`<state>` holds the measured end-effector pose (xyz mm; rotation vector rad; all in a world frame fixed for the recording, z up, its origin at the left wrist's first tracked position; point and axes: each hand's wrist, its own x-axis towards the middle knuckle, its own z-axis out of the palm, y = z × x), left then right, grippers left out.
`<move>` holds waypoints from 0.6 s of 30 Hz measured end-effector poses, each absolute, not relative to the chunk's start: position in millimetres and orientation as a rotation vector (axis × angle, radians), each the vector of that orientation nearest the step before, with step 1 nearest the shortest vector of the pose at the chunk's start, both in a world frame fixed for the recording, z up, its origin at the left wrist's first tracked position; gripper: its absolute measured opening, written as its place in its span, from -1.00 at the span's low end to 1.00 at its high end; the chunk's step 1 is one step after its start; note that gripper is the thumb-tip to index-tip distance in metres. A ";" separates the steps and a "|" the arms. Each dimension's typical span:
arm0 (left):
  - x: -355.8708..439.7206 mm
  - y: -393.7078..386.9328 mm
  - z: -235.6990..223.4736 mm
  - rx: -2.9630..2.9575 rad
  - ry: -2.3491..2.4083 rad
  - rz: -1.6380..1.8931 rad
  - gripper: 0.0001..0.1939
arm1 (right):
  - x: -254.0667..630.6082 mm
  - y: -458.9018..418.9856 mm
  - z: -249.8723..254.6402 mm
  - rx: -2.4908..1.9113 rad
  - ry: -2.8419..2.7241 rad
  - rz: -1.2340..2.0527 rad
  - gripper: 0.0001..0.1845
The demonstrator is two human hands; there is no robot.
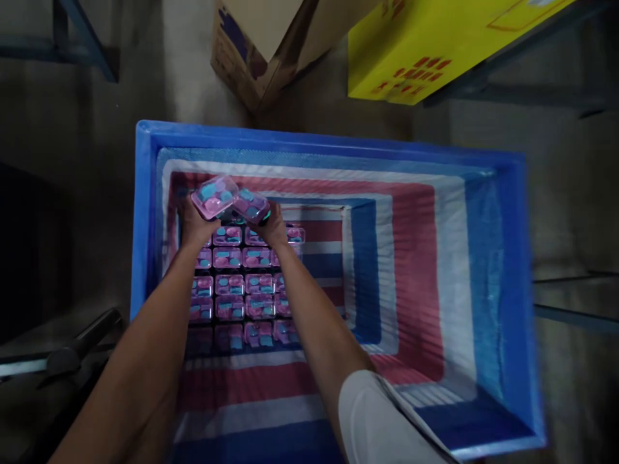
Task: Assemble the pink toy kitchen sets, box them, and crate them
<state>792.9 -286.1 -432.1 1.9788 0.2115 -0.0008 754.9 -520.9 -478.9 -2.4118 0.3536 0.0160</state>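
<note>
Inside a deep blue bin, my left hand [193,222] is closed around a small clear plastic box [215,196] filled with pink and blue rounded pieces. Close beside it, my right hand [272,225] grips a second box [250,205] of the same sort, tilted and meeting the first at its edge. Several like boxes [229,259] lie in rows below on the left part of the bin's floor. My forearms cover some of these rows, and most of my fingers are hidden behind the held boxes.
The bin [338,143] is lined with red, white and blue striped sheeting [416,270]. Beyond its far rim stand a brown carton [242,71] and a yellow box with red print [411,58]. A dark metal frame [84,38] stands at upper left, and a dark bar [87,338] at left.
</note>
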 end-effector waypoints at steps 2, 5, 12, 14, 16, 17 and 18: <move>807.0 -281.9 -442.6 2.033 0.177 -0.031 -0.12 | 765.3 -528.2 -489.8 -2.456 0.295 0.049 -0.19; 816.3 -272.1 -459.1 2.059 0.163 -0.085 -0.04 | 775.6 -532.4 -504.8 -2.497 0.215 0.119 -0.18; 833.0 -252.5 -491.0 2.135 0.206 -0.020 -0.21 | 791.6 -531.8 -516.7 -2.557 -0.004 0.283 -0.22; 840.3 -254.0 -495.1 2.171 0.178 -0.043 -0.30 | 794.3 -533.1 -514.9 -2.575 -0.019 0.320 -0.23; 844.8 -258.2 -498.1 2.213 0.171 -0.060 -0.33 | 795.8 -535.0 -512.3 -2.586 -0.043 0.339 -0.23; 845.4 -260.6 -499.5 2.224 0.195 -0.063 -0.31 | 795.9 -535.8 -510.8 -2.591 -0.070 0.339 -0.22; 845.1 -262.9 -501.1 2.230 0.234 -0.070 -0.29 | 795.3 -536.3 -509.4 -2.599 -0.102 0.337 -0.21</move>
